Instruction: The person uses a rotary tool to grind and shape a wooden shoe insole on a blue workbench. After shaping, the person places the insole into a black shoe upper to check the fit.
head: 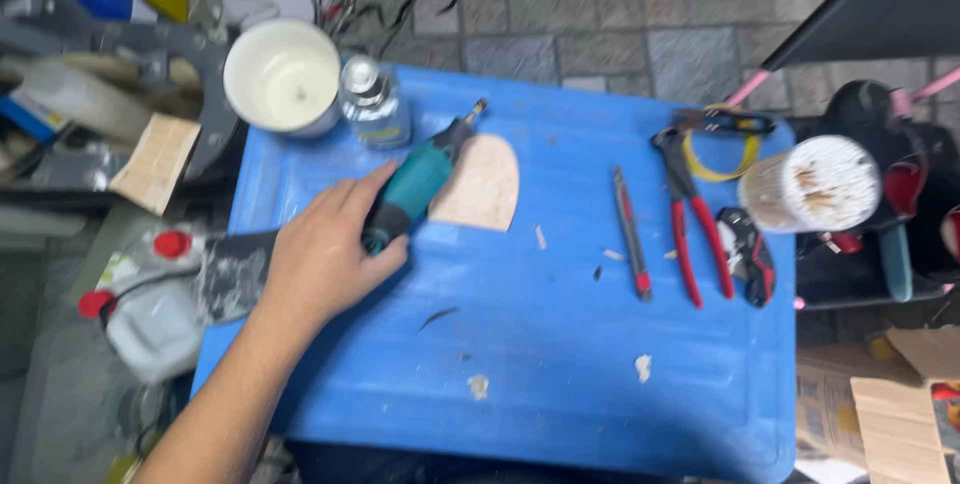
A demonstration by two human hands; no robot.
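While your left hand point(325, 254) wraps around the rear end of the teal rotary tool point(418, 179), clenched on its body with the fingers curled over the top, the tool lies at a slant on the blue plastic table point(560, 344), its metal tip pointing up and away toward the far edge. You have it resting just beside a flat, pale wooden piece point(485, 184) with a rounded top, and the tool's front half touches or overlaps that piece's left edge; which of the two I cannot tell. Your right hand is out of view. Beyond the tool, at the far left corner of the table, you see a white round tub point(283, 76) and, just beside it, a small clear bottle point(374, 104) with a shiny cap. Off to the right lie a slim red and grey knife point(632, 234), red-handled pliers point(690, 214), a smaller black and red tool point(748, 254), and a yellow ring point(722, 149) near the far edge. A white cylinder of packed thin sticks point(810, 184) stands at the right rim. Small pale chips point(643, 367) dot the near part of the table. To the left, below the table, sit white jugs with red caps point(150, 294).
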